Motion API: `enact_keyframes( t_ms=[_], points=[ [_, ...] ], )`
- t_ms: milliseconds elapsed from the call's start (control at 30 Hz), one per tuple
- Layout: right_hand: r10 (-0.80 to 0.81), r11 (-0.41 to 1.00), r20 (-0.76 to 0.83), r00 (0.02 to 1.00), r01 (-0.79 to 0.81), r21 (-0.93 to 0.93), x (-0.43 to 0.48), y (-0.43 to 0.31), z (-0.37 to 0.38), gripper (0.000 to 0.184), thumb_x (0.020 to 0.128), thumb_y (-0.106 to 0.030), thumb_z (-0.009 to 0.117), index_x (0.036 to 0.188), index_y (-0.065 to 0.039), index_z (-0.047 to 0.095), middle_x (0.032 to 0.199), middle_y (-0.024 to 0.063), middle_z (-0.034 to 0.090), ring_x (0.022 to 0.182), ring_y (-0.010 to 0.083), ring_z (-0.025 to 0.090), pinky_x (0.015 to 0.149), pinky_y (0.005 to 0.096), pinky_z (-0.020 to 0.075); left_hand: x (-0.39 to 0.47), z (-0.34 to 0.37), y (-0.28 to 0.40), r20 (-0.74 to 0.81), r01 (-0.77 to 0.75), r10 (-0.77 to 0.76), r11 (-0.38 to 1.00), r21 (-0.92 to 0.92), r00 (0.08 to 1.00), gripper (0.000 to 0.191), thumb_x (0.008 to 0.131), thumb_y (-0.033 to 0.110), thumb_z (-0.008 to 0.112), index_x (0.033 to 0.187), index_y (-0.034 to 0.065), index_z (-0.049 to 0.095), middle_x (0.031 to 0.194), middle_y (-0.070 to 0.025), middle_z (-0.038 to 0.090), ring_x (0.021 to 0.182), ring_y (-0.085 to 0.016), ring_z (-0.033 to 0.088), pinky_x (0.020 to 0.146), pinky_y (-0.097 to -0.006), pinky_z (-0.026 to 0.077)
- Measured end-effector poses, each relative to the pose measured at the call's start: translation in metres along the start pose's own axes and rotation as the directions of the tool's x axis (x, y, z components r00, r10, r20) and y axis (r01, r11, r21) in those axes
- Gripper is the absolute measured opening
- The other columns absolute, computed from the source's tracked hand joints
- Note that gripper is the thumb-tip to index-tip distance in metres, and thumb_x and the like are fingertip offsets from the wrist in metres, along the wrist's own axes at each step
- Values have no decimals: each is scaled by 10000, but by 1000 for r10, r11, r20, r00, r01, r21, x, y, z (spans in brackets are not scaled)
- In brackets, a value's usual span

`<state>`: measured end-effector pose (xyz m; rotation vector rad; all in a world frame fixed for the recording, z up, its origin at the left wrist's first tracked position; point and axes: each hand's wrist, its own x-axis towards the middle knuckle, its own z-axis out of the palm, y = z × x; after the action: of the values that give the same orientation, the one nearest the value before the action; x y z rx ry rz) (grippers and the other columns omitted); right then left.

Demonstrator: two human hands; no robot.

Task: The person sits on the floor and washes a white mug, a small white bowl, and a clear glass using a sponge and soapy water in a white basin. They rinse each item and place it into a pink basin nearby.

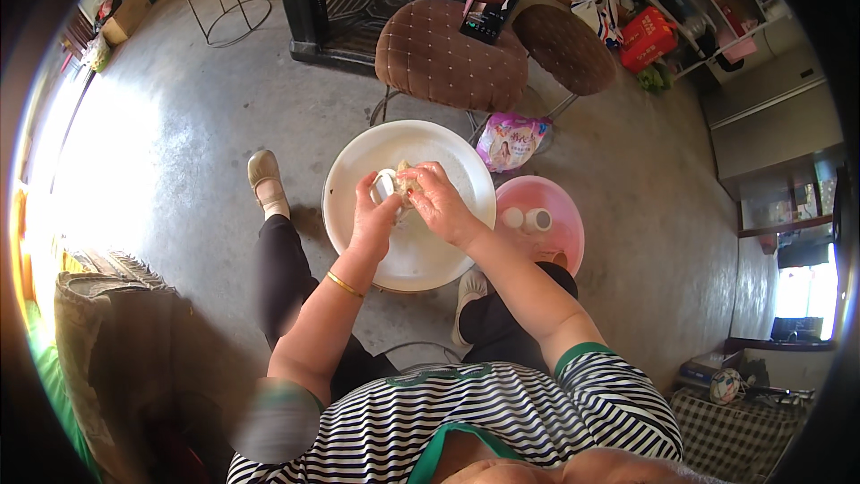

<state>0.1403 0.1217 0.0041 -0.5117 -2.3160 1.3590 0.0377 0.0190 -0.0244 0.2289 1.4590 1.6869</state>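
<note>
Over a large white basin (349,242), my left hand (371,220) grips a small white cup (384,183) with a rounded rim. My right hand (440,200) presses a beige scrubber (406,178), perhaps loofah, against the cup's right side. Fingers hide part of both things. The skin of both hands looks wet. To the right, a pink basin (576,222) holds a white round piece (512,217) and a white cup-like container (539,220) with a dark opening. A brownish item at its near edge is partly covered by my leg.
A purple detergent bag (512,142) leans by the pink basin. Beyond stand a brown padded stool (443,57) bearing a propped phone (494,5), and another stool (568,47). A black metal frame (309,20) rises behind. At left is a cloth-covered piece (114,329).
</note>
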Motion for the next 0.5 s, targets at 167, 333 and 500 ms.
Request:
enact_keyframes(
  t_ms=[167, 333, 500],
  points=[
    [-66, 997, 43, 997, 67, -36, 1, 9, -7, 343, 815, 7, 456, 1149, -34, 522, 1090, 127, 516, 1051, 252, 513, 928, 345, 426, 7, -5, -10, 81, -56, 39, 974, 218, 996, 714, 725, 169, 685, 1344, 52, 350, 1216, -183, 473, 1057, -271, 504, 877, -358, 442],
    [63, 987, -76, 995, -51, 150, 2, 18, -14, 276, 772, 15, 478, 1028, -14, 578, 1050, 163, 579, 949, 306, 582, 855, 372, 467, 0, -2, -5, 228, -311, 218, 767, 561, 949, 786, 674, 288, 772, 1317, 36, 396, 1255, -241, 437, 1160, -348, 431, 972, -417, 384],
    [113, 991, -12, 994, -112, 73, 6, 31, -19, 240, 776, 0, 509, 1000, -9, 595, 1013, 166, 601, 926, 304, 599, 832, 369, 477, -14, 6, 2, 289, -371, 235, 642, 671, 928, 820, 617, 304, 817, 1295, 42, 437, 1212, -224, 464, 1149, -338, 450, 969, -406, 390]
  ],
)
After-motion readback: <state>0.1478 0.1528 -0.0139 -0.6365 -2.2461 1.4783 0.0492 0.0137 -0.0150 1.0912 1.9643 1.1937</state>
